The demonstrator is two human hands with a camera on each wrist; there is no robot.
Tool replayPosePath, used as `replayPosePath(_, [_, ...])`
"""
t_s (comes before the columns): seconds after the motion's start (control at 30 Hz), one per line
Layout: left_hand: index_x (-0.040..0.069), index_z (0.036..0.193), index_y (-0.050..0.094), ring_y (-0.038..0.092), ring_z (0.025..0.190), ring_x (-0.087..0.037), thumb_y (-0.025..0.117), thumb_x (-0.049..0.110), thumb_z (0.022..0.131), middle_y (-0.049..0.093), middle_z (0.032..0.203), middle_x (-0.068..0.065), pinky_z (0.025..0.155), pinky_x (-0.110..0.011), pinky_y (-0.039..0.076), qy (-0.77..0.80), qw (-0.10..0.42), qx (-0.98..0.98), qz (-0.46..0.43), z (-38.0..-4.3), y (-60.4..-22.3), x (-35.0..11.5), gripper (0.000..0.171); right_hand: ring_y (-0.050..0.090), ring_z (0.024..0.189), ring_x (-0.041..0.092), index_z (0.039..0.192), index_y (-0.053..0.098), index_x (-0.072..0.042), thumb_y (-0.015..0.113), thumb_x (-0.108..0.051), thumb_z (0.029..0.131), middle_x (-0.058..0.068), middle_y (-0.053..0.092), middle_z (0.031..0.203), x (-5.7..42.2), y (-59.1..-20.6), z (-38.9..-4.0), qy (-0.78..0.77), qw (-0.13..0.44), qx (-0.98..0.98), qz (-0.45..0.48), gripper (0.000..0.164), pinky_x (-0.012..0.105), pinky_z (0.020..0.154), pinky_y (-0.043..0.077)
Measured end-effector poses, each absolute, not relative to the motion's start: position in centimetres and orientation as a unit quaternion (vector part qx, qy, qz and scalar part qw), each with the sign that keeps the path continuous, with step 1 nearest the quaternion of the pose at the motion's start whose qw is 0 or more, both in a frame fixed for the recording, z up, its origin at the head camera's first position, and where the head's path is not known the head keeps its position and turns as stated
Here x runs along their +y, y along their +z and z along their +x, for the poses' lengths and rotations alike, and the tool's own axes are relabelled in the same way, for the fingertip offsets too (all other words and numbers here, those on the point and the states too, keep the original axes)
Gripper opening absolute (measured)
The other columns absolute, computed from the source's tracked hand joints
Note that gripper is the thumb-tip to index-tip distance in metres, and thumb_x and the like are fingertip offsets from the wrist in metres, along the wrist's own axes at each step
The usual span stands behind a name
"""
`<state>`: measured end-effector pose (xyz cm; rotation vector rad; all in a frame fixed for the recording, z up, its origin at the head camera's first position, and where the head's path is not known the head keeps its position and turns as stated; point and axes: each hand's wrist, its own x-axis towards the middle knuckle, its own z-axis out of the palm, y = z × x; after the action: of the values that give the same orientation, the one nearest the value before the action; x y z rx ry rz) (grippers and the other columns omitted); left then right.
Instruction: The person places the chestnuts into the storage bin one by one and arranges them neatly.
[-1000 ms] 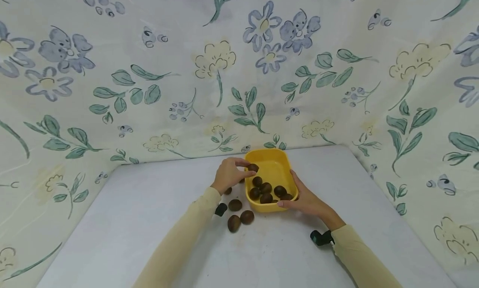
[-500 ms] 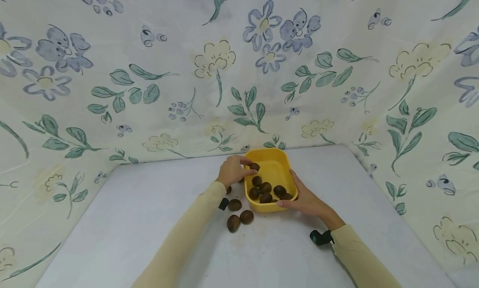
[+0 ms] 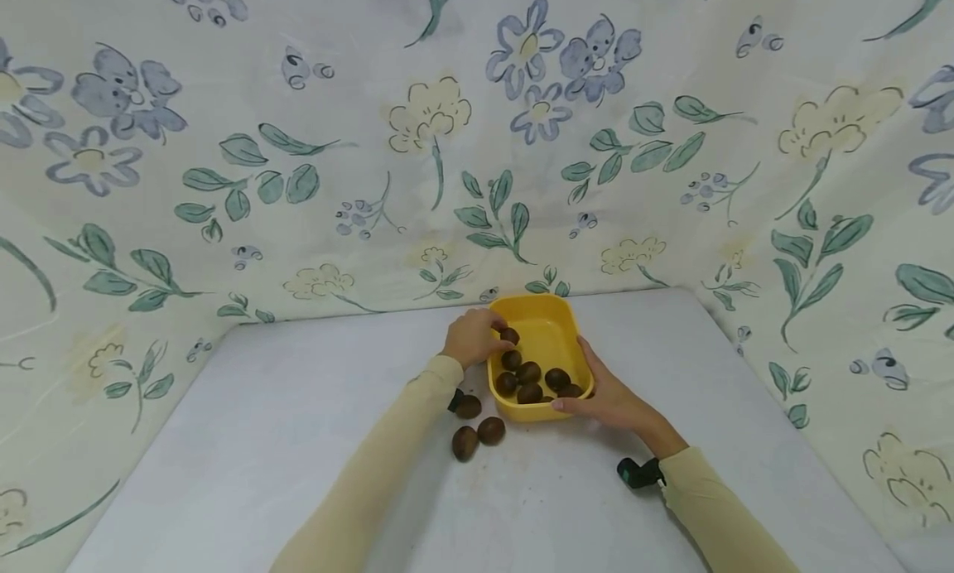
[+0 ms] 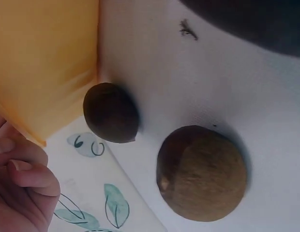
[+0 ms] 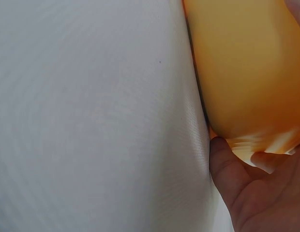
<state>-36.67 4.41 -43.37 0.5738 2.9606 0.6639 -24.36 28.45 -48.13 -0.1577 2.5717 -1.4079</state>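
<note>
In the head view my left hand (image 3: 474,338) reaches over the left rim of a yellow plastic box (image 3: 542,331). Its thumb and fingers pinch a brown chestnut (image 3: 510,336) just inside the box. Several more chestnuts (image 3: 528,373) lie towards the near end of the box. My right hand (image 3: 605,397) grips the near right corner, thumb over the rim; the right wrist view has this hand (image 5: 261,188) against the box wall (image 5: 247,63). The left wrist view gives only the curled fingers of my left hand (image 4: 24,179), with its held chestnut hidden.
On the white table (image 3: 298,407) left of the box lie loose chestnuts (image 3: 465,444); the left wrist view shows a small chestnut (image 4: 111,112) by the box wall and a larger chestnut (image 4: 203,174) beside it. A floral cloth (image 3: 432,225) hangs behind the table.
My left hand has moved slightly right and lowered the pinched chestnut towards the others in the box. My right hand and the box have stayed put.
</note>
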Motion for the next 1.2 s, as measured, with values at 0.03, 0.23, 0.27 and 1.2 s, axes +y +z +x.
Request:
replayPosePath(0.03, [0.011, 0.119, 0.077, 0.07, 0.11, -0.024, 0.084, 0.034, 0.087, 0.078, 0.118, -0.004, 0.102, -0.043, 0.056, 0.212, 0.027, 0.958, 0.189, -36.71, -43.34, 4.45, 0.04, 0.013, 0.162, 0.04, 0.167, -0.007, -0.024, 0.082, -0.051, 0.083, 0.012, 0.001, 0.176, 28.45, -48.09, -24.37, -0.477, 0.102, 0.871, -0.053, 0.126, 0.063, 0.126, 0.018])
replayPosePath(0.23, [0.01, 0.116, 0.077, 0.071, 0.106, -0.025, 0.084, 0.034, 0.087, 0.078, 0.117, -0.005, 0.097, -0.043, 0.058, 0.194, 0.037, 0.959, 0.202, -36.77, -43.24, 4.5, 0.038, 0.015, 0.161, 0.041, 0.167, -0.007, -0.024, 0.081, -0.051, 0.083, 0.012, 0.001, 0.176, 28.36, -48.07, -24.36, -0.475, 0.105, 0.872, -0.05, 0.125, 0.064, 0.126, 0.019])
replayPosePath(0.27, [0.011, 0.116, 0.077, 0.072, 0.106, -0.025, 0.084, 0.034, 0.087, 0.078, 0.117, -0.005, 0.097, -0.043, 0.058, 0.187, 0.037, 0.96, 0.205, -36.77, -43.24, 4.48, 0.038, 0.015, 0.161, 0.041, 0.167, -0.008, -0.024, 0.081, -0.052, 0.083, 0.012, 0.001, 0.176, 28.35, -48.13, -24.36, -0.475, 0.106, 0.872, -0.049, 0.125, 0.064, 0.126, 0.019])
replayPosePath(1.2, [0.01, 0.108, 0.077, 0.067, 0.09, -0.021, 0.085, 0.029, 0.086, 0.077, 0.101, -0.003, 0.088, -0.039, 0.058, 0.124, 0.076, 0.966, 0.212, -36.77, -42.7, 5.05, 0.03, 0.014, 0.161, 0.041, 0.167, -0.007, -0.025, 0.082, -0.054, 0.082, 0.011, 0.001, 0.177, 28.33, -48.25, -24.4, -0.473, 0.105, 0.874, -0.041, 0.126, 0.066, 0.125, 0.019])
